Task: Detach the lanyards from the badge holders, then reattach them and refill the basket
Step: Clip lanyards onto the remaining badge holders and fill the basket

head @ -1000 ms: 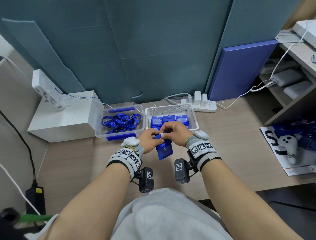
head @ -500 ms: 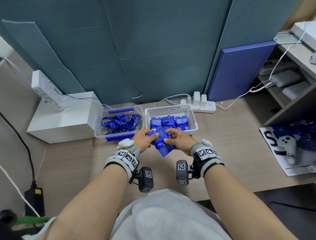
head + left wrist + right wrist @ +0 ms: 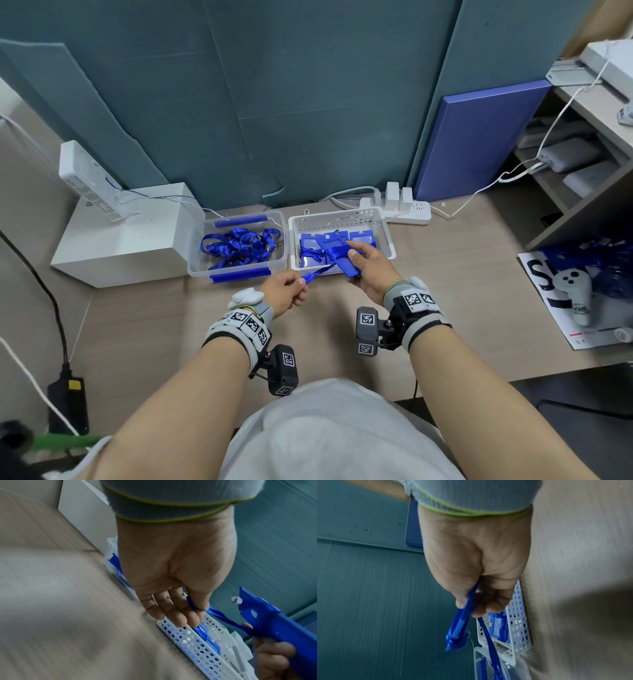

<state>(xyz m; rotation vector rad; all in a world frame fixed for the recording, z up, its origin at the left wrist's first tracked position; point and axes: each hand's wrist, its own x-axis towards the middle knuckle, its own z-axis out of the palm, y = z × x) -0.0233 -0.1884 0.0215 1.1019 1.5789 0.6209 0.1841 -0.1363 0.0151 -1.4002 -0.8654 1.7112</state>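
My right hand (image 3: 364,270) grips a blue badge holder (image 3: 339,255) (image 3: 274,622) (image 3: 460,623) just over the front edge of the white perforated basket (image 3: 383,226) (image 3: 197,642) (image 3: 520,615). A blue lanyard (image 3: 317,272) (image 3: 221,615) (image 3: 489,643) is wound round the holder, and a loose strand runs left to my left hand (image 3: 291,289) (image 3: 193,607), which pinches its end between thumb and forefinger. The strand is stretched between the two hands. More blue badge holders (image 3: 310,251) lie in the basket.
A clear bin (image 3: 277,219) left of the basket holds several loose blue lanyards (image 3: 239,245). A white box (image 3: 116,240) stands further left, a power strip (image 3: 407,209) behind the basket. At the right edge of the desk lie a white controller (image 3: 575,291) and a printed sheet (image 3: 548,301).
The hands have drawn apart: my left hand moved left and down, pulling a lanyard strand out, and my right hand moved right with the badge holder.
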